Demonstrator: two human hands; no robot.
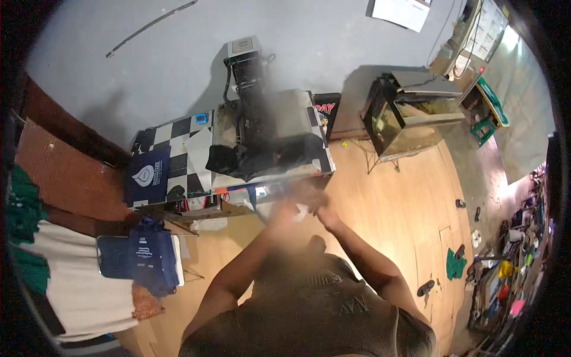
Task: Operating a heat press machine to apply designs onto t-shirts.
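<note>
Both my hands are in front of the table's near edge, blurred by motion and a hazy smear. My left hand (pixel 282 215) is beside a small white piece (pixel 301 213), and my right hand (pixel 324 210) is just to its right. Whether either hand grips it is too blurred to tell. Beyond them, a black machine that looks like a heat press (pixel 252 85) stands on the checkered table (pixel 178 165). Black cloth (pixel 227 158) lies across its near side. A navy bag with a white print (pixel 149 174) lies at the table's left end, and a small blue timer (pixel 202 118) sits farther back.
To my left, folded navy bags (pixel 151 259) lie stacked on a low stand beside a cream cloth (pixel 80 276). A glass tank (pixel 415 116) stands at the right by the wall. Sandals (pixel 426 288) and a green cloth (pixel 456 263) lie on the floor near a cluttered rack (pixel 504 272).
</note>
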